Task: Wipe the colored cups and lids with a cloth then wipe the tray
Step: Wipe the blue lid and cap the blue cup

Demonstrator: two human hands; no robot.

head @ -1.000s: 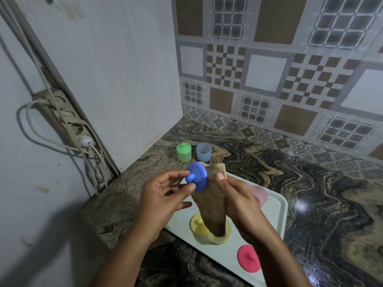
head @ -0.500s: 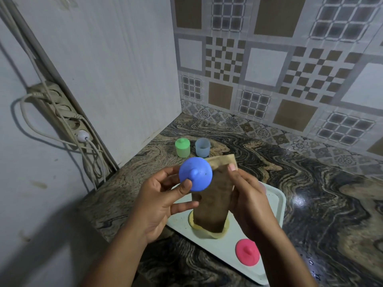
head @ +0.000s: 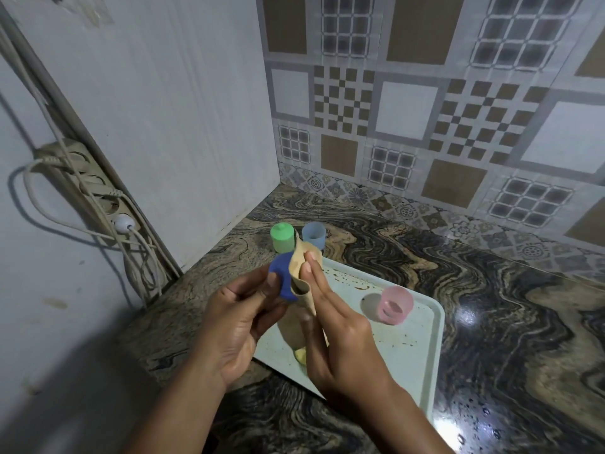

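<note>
My left hand pinches a blue lid by its edge, held up over the near left corner of the pale tray. My right hand grips a tan cloth and presses it against the lid's right side with thumb and fingers. A pink cup stands on the tray's far right. A bit of a yellow piece shows on the tray below my hands. A green cup with its lid on and a light blue cup stand on the counter behind the tray.
The dark marbled counter ends at a white panel on the left and a tiled wall behind. A power strip with a white plug and cables hangs on the left wall. Water drops lie on the counter at the near right.
The lid has turned from facing me to edge-on, and the cloth now folds against it. The view shifted, so the pink cup shows and the red lid has left the frame.
</note>
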